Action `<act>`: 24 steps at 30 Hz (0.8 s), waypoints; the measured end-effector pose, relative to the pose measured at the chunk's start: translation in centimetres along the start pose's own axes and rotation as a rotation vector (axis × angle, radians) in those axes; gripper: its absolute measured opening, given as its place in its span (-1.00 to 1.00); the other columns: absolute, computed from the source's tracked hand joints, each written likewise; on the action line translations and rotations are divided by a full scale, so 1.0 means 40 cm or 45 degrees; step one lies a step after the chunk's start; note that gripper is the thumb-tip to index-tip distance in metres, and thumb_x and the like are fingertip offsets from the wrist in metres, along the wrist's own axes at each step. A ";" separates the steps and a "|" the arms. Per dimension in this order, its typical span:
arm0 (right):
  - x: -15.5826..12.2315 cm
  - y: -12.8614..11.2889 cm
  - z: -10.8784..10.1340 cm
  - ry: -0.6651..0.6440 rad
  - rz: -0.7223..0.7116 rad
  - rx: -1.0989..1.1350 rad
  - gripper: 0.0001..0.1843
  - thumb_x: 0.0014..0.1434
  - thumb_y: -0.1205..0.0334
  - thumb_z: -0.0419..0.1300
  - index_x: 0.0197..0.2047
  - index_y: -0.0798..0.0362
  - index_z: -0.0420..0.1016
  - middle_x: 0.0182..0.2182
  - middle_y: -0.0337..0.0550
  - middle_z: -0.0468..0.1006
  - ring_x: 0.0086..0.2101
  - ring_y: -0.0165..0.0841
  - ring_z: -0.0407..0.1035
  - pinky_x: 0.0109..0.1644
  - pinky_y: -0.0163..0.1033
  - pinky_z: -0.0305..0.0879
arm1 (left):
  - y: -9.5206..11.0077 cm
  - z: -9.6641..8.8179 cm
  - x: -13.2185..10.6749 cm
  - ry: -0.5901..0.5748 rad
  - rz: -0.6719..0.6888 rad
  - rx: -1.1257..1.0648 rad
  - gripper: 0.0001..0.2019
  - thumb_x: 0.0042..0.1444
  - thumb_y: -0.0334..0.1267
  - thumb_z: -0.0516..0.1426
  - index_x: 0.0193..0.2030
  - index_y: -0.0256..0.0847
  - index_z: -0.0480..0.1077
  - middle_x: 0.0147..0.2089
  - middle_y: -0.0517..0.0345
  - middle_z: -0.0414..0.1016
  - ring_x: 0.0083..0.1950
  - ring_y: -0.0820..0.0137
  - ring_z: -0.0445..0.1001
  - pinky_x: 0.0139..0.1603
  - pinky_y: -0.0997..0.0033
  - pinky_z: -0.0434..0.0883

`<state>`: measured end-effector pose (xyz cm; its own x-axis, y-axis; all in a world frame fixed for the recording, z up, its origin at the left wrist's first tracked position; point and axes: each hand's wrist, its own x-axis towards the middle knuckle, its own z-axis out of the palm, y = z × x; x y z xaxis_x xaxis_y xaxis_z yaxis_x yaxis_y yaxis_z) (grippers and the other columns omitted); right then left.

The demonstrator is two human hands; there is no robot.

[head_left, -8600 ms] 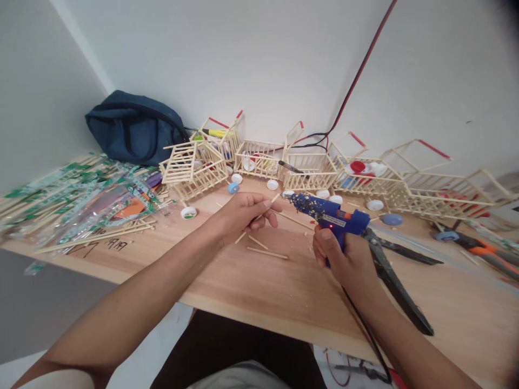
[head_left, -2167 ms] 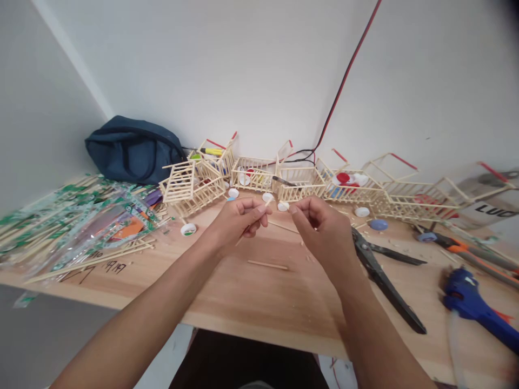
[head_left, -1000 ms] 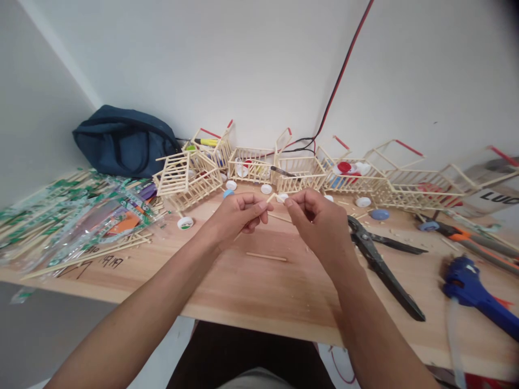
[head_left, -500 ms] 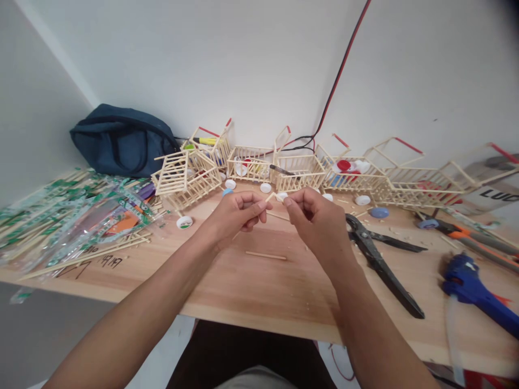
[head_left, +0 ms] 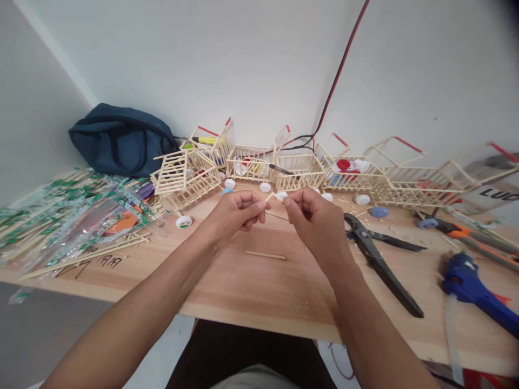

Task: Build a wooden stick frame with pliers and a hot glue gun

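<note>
My left hand (head_left: 242,209) is closed in a pinch on a short wooden stick (head_left: 270,198), held above the table. The stick seems bent in the middle into a shallow peak, and its other end runs to the pinched fingertips of my right hand (head_left: 312,216). A white bottle cap right behind makes that end hard to see. On the table below both hands lies a loose thin stick (head_left: 265,255). Another stick (head_left: 277,215) lies farther back, partly covered by my right hand. Small carts built of wooden sticks (head_left: 300,170) stand in a row behind the hands.
Black pliers (head_left: 381,265) and a blue glue gun (head_left: 474,294) lie at the right. Packaged sticks in plastic wrappers (head_left: 93,227) are piled at the left, before a dark blue bag (head_left: 121,140). White caps (head_left: 184,222) and wood scraps are scattered about. A red-black cable (head_left: 340,70) runs up the wall.
Almost nothing differs. Both hands keep the same pinch on the stick, and the view has shifted very slightly.
</note>
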<state>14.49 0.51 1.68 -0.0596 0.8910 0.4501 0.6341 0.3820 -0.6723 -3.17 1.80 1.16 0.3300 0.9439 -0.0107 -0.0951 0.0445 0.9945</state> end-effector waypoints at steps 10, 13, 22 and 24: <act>0.000 0.003 0.006 0.006 0.014 -0.008 -0.79 0.18 0.18 0.10 -0.46 0.04 0.34 -0.66 -0.35 0.30 -0.61 -0.49 0.13 -0.46 -0.34 0.06 | -0.005 -0.002 0.002 -0.015 0.005 -0.014 -0.70 0.03 -0.08 0.24 -0.38 -0.33 0.38 -0.49 0.20 0.38 -0.60 0.66 0.12 -0.61 0.60 0.01; 0.000 0.003 0.007 0.003 0.016 -0.008 -0.80 0.18 0.18 0.10 -0.46 0.03 0.33 -0.65 -0.35 0.31 -0.61 -0.49 0.14 -0.45 -0.35 0.06 | -0.008 -0.004 0.004 -0.023 0.008 -0.016 -0.70 0.03 -0.09 0.23 -0.38 -0.33 0.38 -0.49 0.20 0.38 -0.61 0.66 0.12 -0.62 0.60 0.00; -0.003 0.011 0.014 0.001 0.007 0.027 -0.79 0.19 0.17 0.08 -0.46 0.03 0.32 -0.65 -0.35 0.32 -0.61 -0.48 0.15 -0.46 -0.34 0.06 | -0.014 -0.007 0.007 -0.031 0.009 -0.020 -0.70 0.02 -0.08 0.25 -0.34 -0.35 0.41 -0.50 0.20 0.38 -0.62 0.67 0.11 -0.63 0.61 0.00; -0.003 0.012 0.015 0.002 0.006 0.026 -0.79 0.19 0.18 0.09 -0.47 0.03 0.31 -0.66 -0.35 0.31 -0.61 -0.48 0.15 -0.46 -0.34 0.06 | -0.015 -0.008 0.007 -0.035 0.016 -0.013 -0.70 0.02 -0.08 0.24 -0.35 -0.34 0.41 -0.50 0.20 0.38 -0.62 0.66 0.11 -0.63 0.61 0.00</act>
<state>14.36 0.72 0.95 -0.0554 0.8923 0.4479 0.6184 0.3829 -0.6862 -3.31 2.14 0.52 0.3542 0.9351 0.0050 -0.1093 0.0361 0.9934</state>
